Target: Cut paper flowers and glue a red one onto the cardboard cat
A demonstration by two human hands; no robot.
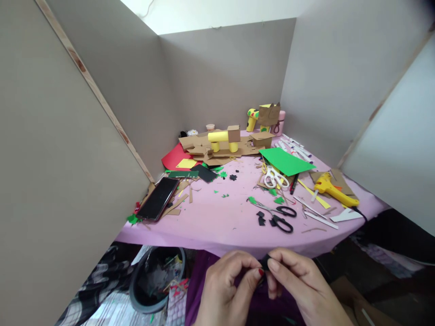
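Note:
My left hand [234,283] and my right hand [299,280] meet in front of the table's near edge, over my lap. Between their fingertips they pinch a small piece of black paper [264,262], mostly covered by the fingers. On the table just beyond lie black-handled scissors [277,215], open, with black paper scraps [261,219] by the blades. Farther back is a black flower-shaped cutout [233,177]. A yellow tube figure with a cardboard box head [222,136] stands on cardboard pieces at the back.
A yellow glue gun [335,190], white scissors [276,177], green paper [287,161] and markers lie at right. At left are a phone [159,199] and red paper [176,157]. A scrap bucket [134,290] stands below. Grey partitions [224,77] surround the table.

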